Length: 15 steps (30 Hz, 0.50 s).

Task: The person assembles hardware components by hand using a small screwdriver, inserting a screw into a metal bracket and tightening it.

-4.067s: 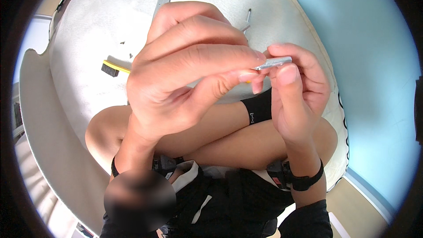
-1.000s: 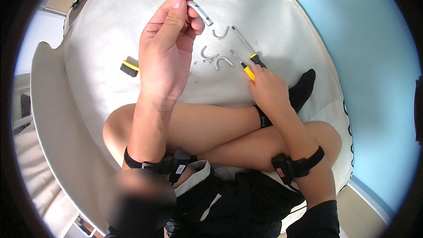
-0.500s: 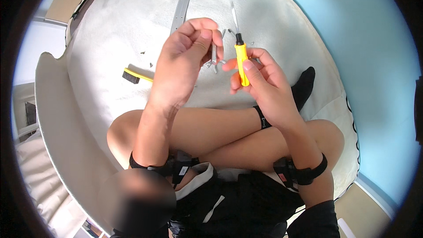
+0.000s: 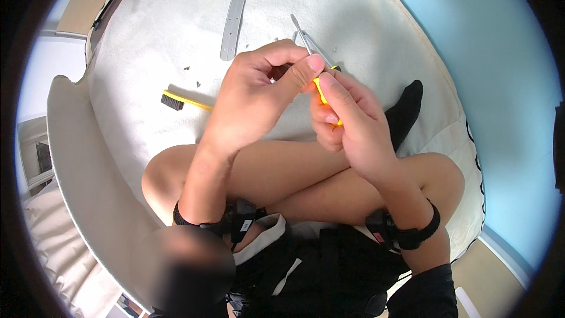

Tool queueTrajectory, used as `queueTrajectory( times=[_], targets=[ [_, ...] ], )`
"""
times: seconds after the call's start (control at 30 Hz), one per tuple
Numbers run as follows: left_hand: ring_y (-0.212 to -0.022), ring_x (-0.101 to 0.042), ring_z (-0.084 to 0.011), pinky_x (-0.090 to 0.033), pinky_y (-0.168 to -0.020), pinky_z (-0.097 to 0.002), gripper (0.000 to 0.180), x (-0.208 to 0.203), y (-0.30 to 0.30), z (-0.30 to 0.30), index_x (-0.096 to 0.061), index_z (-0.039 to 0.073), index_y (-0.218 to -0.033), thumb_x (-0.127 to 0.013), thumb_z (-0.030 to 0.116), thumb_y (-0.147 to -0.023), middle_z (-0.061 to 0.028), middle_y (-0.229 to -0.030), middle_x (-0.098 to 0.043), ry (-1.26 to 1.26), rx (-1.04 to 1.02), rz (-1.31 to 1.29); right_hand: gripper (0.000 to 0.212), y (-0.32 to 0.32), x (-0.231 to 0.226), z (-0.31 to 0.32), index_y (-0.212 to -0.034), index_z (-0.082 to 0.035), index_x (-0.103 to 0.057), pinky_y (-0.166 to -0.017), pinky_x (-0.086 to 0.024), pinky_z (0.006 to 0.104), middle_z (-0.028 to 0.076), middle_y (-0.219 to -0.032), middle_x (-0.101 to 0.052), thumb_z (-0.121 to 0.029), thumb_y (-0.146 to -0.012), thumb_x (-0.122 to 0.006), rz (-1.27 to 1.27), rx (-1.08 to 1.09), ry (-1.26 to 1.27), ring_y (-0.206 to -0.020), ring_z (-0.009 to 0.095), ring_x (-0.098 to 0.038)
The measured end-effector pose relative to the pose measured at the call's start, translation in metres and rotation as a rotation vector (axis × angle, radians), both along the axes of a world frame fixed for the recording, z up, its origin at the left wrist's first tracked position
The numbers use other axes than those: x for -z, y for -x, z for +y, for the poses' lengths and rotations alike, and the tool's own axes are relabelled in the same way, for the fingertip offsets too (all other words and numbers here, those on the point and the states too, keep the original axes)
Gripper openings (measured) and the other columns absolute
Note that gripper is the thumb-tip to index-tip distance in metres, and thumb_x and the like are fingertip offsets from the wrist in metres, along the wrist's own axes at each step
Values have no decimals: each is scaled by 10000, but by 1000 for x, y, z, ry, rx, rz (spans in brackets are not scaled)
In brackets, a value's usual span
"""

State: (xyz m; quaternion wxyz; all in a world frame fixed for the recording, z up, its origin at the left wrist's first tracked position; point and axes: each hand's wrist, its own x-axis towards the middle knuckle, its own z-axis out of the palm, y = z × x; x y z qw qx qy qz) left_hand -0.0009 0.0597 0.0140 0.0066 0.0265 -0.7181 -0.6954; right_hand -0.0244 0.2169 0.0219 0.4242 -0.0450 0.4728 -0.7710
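Observation:
A screwdriver [image 4: 323,95] with a yellow handle is gripped in my right hand [image 4: 360,121], its fingers wrapped round it. My left hand [image 4: 259,91] pinches it by thumb and fingertips just above the handle. The thin metal shaft [image 4: 299,29] slants up and left past these fingertips. Whether my left fingers also hold a small metal piece is hidden. Behind the hands, a second thin grey rod [image 4: 318,47] runs down toward a dark end near my right knuckles; what it belongs to is unclear.
A yellow brush with black bristles [image 4: 172,100] lies left of my left wrist. Farther back rests a long grey metal strip with holes [image 4: 235,15]. Small dark bits [image 4: 186,68] are scattered on the white fleecy cover [image 4: 159,35]. My crossed legs are in front, a blue wall [image 4: 471,53] to the right.
My hands have come together. The screwdriver has tilted left, and my left fingertips now meet it. The small grey metal piece seen in my left hand is now out of sight.

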Motion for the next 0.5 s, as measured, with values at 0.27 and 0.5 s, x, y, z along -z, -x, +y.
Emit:
queueTrajectory(
  times=[0.27, 0.5],
  targets=[
    [-632, -437, -60, -381, -596, -234, 265, -10, 1, 1, -614, 20, -883, -498, 255, -923, 17, -674, -501, -4, -476, -31, 379, -2, -1, 1, -811, -49, -559, -446, -282, 203, -61, -557, -388, -388, -928, -435, 259, -52, -346, -482, 23, -330],
    [-660, -450, -109, -374, -603, -265, 250, -10, -6, -50, -559, 27, -747, -466, 210, -892, -31, -725, -504, -341, -12, 132, 261, 22, -27, 15, -874, -68, -551, -408, -184, 177, -67, -599, -386, -311, -928, -473, 313, 284, -311, -447, -6, -236]
  ],
)
